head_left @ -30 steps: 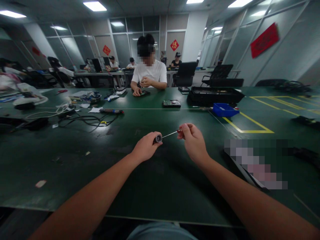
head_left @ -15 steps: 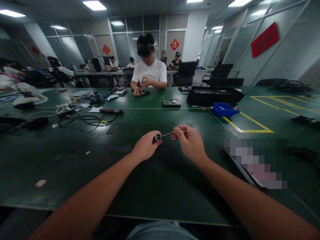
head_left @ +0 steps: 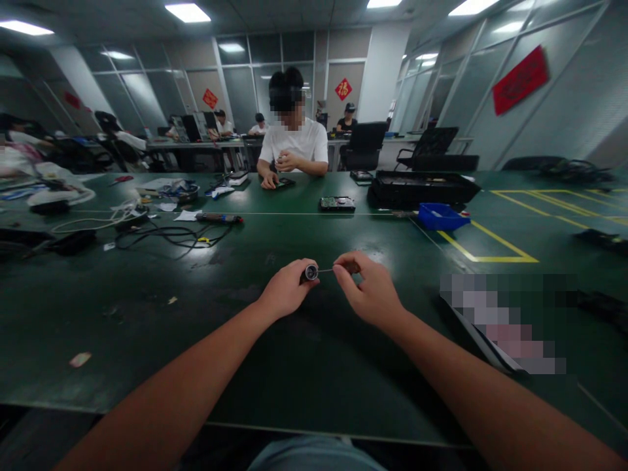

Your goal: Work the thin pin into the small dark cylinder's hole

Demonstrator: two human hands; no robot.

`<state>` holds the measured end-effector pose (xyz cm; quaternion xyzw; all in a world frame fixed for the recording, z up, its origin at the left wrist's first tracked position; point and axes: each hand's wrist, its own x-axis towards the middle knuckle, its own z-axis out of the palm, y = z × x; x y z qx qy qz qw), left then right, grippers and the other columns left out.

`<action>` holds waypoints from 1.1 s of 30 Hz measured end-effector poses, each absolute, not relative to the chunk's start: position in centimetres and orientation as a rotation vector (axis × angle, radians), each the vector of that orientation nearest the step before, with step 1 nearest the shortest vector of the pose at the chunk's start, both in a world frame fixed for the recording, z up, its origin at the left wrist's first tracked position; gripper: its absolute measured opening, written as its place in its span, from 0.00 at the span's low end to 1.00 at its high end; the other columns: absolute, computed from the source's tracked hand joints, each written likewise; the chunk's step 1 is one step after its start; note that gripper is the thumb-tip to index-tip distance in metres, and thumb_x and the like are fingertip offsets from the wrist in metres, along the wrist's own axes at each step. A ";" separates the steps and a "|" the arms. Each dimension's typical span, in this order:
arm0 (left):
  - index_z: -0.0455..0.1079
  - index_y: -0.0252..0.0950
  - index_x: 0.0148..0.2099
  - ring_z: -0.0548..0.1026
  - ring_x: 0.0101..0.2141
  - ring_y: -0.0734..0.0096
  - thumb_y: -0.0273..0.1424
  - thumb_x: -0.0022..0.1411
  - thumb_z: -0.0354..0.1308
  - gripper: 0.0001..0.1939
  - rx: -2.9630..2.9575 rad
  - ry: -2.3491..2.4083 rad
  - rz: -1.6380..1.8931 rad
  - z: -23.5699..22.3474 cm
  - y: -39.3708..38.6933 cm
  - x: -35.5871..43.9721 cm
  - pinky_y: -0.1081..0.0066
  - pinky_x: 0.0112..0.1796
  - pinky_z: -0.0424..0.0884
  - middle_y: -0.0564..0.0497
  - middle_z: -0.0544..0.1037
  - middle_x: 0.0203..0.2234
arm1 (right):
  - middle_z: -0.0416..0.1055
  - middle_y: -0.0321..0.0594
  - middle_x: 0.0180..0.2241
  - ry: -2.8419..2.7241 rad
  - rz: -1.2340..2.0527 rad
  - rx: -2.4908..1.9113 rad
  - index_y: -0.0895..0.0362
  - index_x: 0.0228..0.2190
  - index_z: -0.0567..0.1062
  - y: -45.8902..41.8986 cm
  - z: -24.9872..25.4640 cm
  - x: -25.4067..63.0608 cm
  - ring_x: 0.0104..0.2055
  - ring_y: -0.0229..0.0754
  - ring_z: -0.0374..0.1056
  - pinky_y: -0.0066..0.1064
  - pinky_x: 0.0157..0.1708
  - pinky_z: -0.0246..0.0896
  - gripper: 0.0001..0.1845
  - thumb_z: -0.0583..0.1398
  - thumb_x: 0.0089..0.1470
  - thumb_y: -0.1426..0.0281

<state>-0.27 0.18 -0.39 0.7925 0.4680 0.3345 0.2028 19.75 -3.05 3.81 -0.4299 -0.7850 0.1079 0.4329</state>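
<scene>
Left hand (head_left: 284,289) fingers clamp the tube (head_left: 311,272); the thin shaft (head_left: 326,270) points sideways to right hand's (head_left: 375,294) fingertips, grip unclear.

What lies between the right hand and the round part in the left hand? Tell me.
A thin metal shaft spans the gap between the round part and the right hand; the head view shows it.

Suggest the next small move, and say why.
Probably tilt the dark cylinder slightly with the left hand: the thin rod pinched in the right hand runs toward its side, but whether they touch is unclear from this view.
</scene>
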 end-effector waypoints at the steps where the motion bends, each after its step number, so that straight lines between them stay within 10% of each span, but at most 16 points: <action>1: 0.71 0.42 0.47 0.74 0.43 0.63 0.31 0.62 0.60 0.10 2.214 1.310 0.932 -0.4 0.2 -0.3 0.64 0.47 0.69 0.51 0.77 0.42 | 0.75 0.40 0.33 -1.989 0.287 -1.046 0.56 0.38 0.72 -3.1 3.9 19.8 0.34 0.41 0.72 0.32 0.34 0.63 0.06 0.56 0.62 0.67; 18: 0.71 0.43 0.49 0.74 0.43 0.63 0.33 0.62 0.60 0.12 2.351 1.324 0.783 0.4 -0.3 -0.1 0.64 0.45 0.69 0.51 0.76 0.43 | 0.70 0.37 0.27 -1.293 0.969 -1.026 0.55 0.31 0.71 0.1 2.0 20.4 0.28 0.39 0.68 0.35 0.32 0.68 0.16 0.57 0.59 0.55; 33: 0.71 0.42 0.47 0.75 0.43 0.62 0.32 0.63 0.59 0.09 2.252 1.363 0.834 0.7 -0.3 0.0 0.64 0.46 0.69 0.51 0.77 0.42 | 0.75 0.40 0.31 -1.541 0.697 -1.043 0.55 0.37 0.72 -1.8 3.2 19.6 0.32 0.42 0.73 0.36 0.35 0.67 0.13 0.58 0.61 0.59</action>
